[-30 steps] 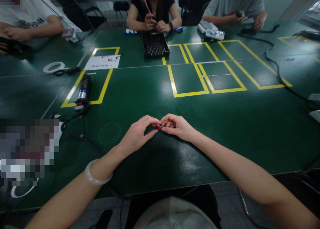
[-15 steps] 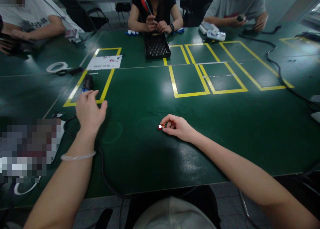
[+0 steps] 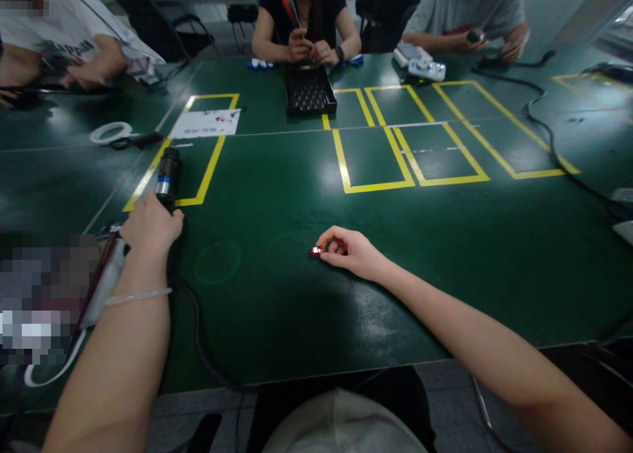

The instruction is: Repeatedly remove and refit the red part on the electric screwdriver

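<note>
My right hand (image 3: 352, 252) rests on the green table (image 3: 297, 308) near its middle and pinches a small red part (image 3: 315, 250) between fingertips against the surface. My left hand (image 3: 151, 226) is out to the left, closed around the rear end of a black and blue corded electric screwdriver (image 3: 167, 174) that lies inside a yellow-taped rectangle (image 3: 208, 169). Its black cable (image 3: 198, 347) runs back toward the table's near edge. A pale bangle sits on my left wrist.
Three other people sit along the far side, each handling something. A black tray (image 3: 309, 91) stands in front of the middle person. A white paper sheet (image 3: 205, 122) and a tape roll (image 3: 106, 132) lie at far left. Yellow-taped boxes (image 3: 420, 143) mark the far right; a cable (image 3: 548, 143) crosses there.
My left hand has left the red part, swung out to the left and closed on the screwdriver's end. My right hand has stayed put with the part.
</note>
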The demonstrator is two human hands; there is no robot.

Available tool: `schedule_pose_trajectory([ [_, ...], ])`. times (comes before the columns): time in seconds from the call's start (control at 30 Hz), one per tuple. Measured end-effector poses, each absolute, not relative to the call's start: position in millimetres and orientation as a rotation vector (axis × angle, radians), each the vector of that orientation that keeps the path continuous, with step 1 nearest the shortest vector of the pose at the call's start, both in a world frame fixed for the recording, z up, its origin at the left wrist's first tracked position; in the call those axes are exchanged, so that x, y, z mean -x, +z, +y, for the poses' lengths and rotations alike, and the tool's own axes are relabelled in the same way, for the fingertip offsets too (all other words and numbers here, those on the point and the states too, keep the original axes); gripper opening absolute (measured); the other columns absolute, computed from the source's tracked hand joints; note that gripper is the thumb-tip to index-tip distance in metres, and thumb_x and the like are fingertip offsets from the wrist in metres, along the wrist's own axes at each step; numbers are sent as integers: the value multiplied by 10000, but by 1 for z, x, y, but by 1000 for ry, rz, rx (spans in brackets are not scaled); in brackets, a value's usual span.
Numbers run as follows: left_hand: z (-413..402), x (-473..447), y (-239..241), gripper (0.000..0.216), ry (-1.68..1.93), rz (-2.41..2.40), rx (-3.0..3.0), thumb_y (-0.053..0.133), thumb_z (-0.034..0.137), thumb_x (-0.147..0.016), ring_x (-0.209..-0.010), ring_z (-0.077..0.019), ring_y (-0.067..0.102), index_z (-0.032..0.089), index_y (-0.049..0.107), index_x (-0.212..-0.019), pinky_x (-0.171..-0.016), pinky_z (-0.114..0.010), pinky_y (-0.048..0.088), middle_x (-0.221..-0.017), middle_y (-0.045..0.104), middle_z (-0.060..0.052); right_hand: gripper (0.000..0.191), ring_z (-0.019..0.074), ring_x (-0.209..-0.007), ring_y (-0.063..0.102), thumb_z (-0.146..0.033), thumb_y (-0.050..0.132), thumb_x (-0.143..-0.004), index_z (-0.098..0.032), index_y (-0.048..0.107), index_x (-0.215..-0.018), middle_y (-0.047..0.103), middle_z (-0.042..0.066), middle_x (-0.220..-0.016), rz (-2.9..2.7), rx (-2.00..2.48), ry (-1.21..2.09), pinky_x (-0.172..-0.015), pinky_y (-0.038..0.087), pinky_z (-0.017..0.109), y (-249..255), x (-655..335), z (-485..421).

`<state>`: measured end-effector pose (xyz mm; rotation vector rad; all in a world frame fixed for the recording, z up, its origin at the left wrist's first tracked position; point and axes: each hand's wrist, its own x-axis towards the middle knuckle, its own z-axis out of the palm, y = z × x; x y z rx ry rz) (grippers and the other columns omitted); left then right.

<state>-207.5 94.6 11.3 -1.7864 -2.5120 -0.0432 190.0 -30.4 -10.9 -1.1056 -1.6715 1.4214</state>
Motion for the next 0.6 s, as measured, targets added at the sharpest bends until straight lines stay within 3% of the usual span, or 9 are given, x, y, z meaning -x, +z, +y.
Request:
schedule_pose_trajectory([
  [0.4, 83, 184, 19, 712, -2, -2422, 1901, 563, 505, -843, -1132, -398, 551, 47, 397, -1362, -870, -590, 488, -1299, 505, -235, 177, 72, -553, 483, -212, 673, -816, -149, 620, -972, 559, -50, -672, -1661, 1147, 1413, -540, 371, 209, -10, -189, -31],
  [0.6, 58, 142, 24, 648, 3, -2240, 2118, 504, 498, -881, -1114, -384, 563, 70, 408, -1358, -839, -534, 521, -1254, 530, -220, 186, 75, -564, 484, -220, 666, -822, -144, 625, -987, 554, -43, -686, -1665, 1142, 1400, -540, 371, 211, -11, -188, -30],
])
